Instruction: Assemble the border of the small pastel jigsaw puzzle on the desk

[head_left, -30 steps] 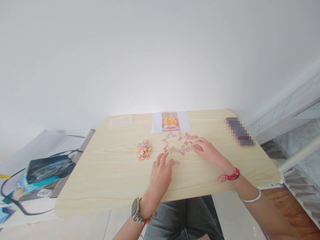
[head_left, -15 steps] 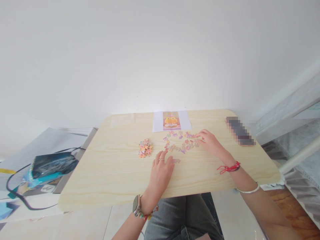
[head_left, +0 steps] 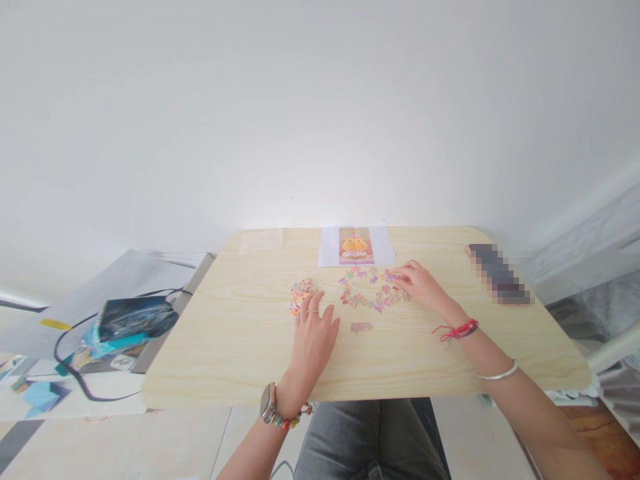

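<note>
My left hand (head_left: pixel 313 331) rests on the light wooden table (head_left: pixel 240 347) with fingers spread, its fingertips at a small pile of pastel puzzle pieces (head_left: pixel 301 293). A joined pair of pieces (head_left: pixel 361 327) lies alone just right of that hand. My right hand (head_left: pixel 419 283) reaches into a loose ring of scattered puzzle pieces (head_left: pixel 373 291), fingertips pinched at a piece on the ring's right side. A reference picture (head_left: pixel 355 245) of a yellow character lies on white paper behind the pieces.
A pixelated dark object (head_left: pixel 499 274) lies at the table's far right. Left of the table, a dark blue bag (head_left: pixel 131 320) and a black cable (head_left: pixel 75 380) sit on papers. My grey-trousered legs (head_left: pixel 370 440) show under the front edge. A white wall stands behind.
My left hand slid left off the joined pair of pieces toward the small pile. My right hand shifted a little up along the ring's right side. The camera view moved left.
</note>
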A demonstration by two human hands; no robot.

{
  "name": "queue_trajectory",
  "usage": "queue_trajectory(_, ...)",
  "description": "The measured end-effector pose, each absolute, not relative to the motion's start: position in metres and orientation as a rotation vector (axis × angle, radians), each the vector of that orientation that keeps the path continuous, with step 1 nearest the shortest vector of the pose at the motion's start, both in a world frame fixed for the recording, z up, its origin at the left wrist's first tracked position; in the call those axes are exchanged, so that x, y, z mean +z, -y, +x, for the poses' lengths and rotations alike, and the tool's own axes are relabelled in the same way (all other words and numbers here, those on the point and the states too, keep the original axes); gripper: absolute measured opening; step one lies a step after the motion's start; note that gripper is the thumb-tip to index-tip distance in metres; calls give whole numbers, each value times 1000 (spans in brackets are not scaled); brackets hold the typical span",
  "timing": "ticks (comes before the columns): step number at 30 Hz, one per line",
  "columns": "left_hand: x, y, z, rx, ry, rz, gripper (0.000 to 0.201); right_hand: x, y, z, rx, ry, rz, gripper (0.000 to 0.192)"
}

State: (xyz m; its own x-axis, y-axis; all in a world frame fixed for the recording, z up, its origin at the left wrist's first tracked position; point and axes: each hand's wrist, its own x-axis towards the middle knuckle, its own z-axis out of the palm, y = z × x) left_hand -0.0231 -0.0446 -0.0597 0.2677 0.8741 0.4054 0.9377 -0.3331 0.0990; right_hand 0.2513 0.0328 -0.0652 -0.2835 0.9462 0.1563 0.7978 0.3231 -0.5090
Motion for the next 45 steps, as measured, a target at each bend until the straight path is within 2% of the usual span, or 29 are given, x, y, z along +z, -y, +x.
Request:
queue_trajectory(8,-64,45,-21,-626,1672,-2420,16,-63,-44,243,358,2252,-1549,13)
queue_trajectory(19,-66,43,-21,-614,1640,-2440,16,-60,-34,271,207,2225,-1555,13)
queue_trajectory(25,-64,37,-14,-604,1637,-2440,16,-64,-27,287,248,2244,-1631,7)
queue_trajectory(29,-62,39,-7,-635,1638,-2452,15,-51,-24,256,308,2246,-1498,13)
queue_trajectory(33,-64,48,-5,-626,1626,-2503,7,-38,-22,204,526,2449,-1201,24)
queue_trajectory(36,-66,54,-7,-618,1642,-2505,10,-35,-24,175,520,2573,-1113,22)
queue_trajectory(39,-67,56,-11,-617,1658,-2495,11,-36,-32,163,460,2644,-1149,11)
queue_trajectory(45,-67,57,-12,-608,1684,-2499,10,-35,-45,163,324,2696,-1462,13)
